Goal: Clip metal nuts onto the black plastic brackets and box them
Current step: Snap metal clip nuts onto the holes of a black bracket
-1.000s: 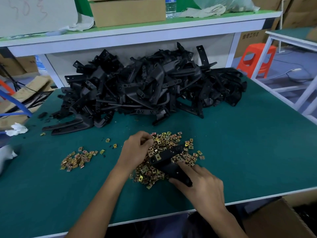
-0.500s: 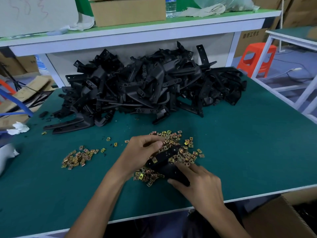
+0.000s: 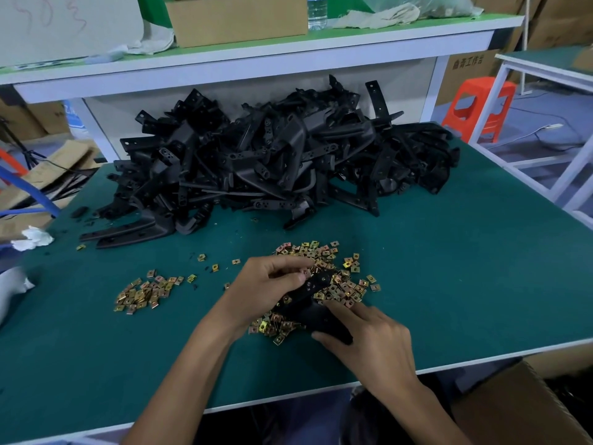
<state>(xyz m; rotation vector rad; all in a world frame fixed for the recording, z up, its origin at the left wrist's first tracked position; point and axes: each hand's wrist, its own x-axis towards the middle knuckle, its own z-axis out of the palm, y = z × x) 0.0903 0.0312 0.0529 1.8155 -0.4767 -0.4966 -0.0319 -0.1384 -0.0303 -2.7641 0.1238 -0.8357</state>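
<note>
1. Well left of the held bracket, a small nut heap is lying on the green table, with neither hand touching it.
2. Just left of the held bracket, the left hand is curling over the bracket's far end. Its grip is pinching there, thumb against fingertips, though I cannot tell whether a nut is sitting between them.
3. The held bracket is lying low across the large nut heap, which is spreading beneath it and just to its right.
4. Behind the held bracket, at the back of the table, the bracket pile is sitting big and tangled. I am judging these pieces to be waiting for nuts, so most of the work is lying ahead.
5. At the near end of the held bracket, the right hand is steadying it, its grip pinching the black plastic between thumb and forefinger.
6. Right of the held bracket and below the table edge, a cardboard box is standing. Its inside is hidden, so I cannot tell how many pieces are boxed.
</note>
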